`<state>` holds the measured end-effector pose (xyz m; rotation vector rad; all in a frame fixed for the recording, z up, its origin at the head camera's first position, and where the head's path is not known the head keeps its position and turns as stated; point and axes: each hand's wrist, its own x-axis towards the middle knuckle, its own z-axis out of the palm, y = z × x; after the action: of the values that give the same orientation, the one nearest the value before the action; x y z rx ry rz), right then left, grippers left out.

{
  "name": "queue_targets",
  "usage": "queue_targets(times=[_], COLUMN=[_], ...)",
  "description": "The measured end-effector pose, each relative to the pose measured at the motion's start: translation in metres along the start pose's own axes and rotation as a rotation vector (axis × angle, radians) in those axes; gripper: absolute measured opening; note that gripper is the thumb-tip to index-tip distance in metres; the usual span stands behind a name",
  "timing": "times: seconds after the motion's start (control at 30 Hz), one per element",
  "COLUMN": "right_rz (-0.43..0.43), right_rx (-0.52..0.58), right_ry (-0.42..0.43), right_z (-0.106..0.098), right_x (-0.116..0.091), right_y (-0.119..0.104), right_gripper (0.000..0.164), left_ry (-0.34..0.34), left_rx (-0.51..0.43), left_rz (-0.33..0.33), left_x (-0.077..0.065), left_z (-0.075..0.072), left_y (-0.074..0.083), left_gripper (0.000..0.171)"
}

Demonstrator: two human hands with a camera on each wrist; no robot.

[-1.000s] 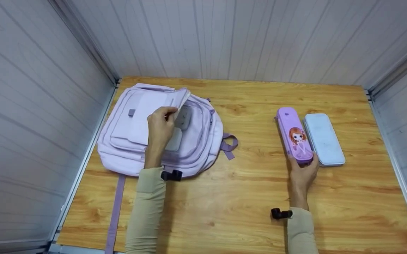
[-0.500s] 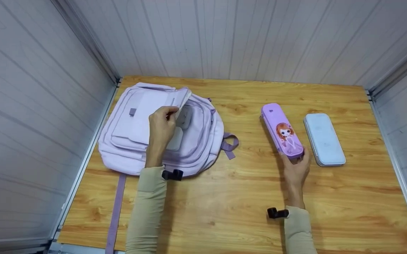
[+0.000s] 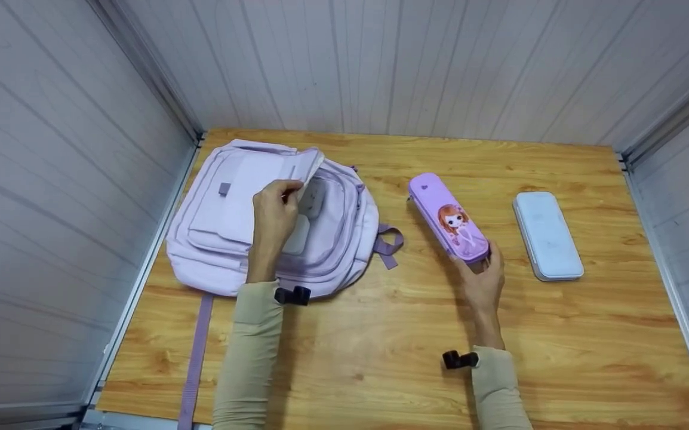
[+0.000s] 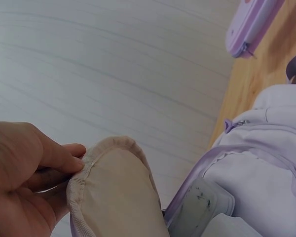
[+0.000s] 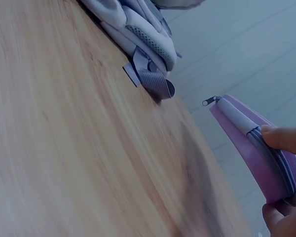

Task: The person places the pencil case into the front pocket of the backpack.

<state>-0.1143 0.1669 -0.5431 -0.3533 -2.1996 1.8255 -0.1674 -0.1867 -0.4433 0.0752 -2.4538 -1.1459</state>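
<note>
A lilac backpack (image 3: 231, 209) lies on the wooden table at the left with its front pocket unzipped. My left hand (image 3: 274, 218) pinches the edge of the pocket's flap (image 4: 121, 187) between thumb and fingers, lifting it away from the opening. Inside the pocket sit two pale, rounded cases, the greyish one (image 4: 200, 207) behind the whiter one (image 4: 229, 226). My right hand (image 3: 483, 280) grips the near end of a purple pencil case (image 3: 449, 218) printed with a red-haired doll. In the right wrist view the pencil case hangs above the table, zipper side showing, its shadow below.
A light blue case (image 3: 549, 236) lies on the table to the right of the pencil case. The backpack's loop (image 3: 388, 245) sticks out toward the middle, and a long strap (image 3: 195, 358) runs down to the front edge. Pale panels (image 3: 380, 65) wall the table at the back and sides.
My right hand has carried the purple pencil case leftward, away from the light blue case and toward the backpack, its far end turning left. My left hand has kept holding the flap in place.
</note>
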Motion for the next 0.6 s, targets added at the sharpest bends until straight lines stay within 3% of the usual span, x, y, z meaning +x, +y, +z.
queue_targets(times=[0.6], right_rz=[-0.134], right_rx=[0.039], right_ry=[-0.193], right_z=[0.045], right_x=[-0.009], right_y=[-0.017], right_gripper=[0.076], left_ry=[-0.009], left_rx=[-0.009], left_rz=[0.004], left_x=[0.000], left_z=[0.003], left_y=[0.000], left_gripper=[0.019])
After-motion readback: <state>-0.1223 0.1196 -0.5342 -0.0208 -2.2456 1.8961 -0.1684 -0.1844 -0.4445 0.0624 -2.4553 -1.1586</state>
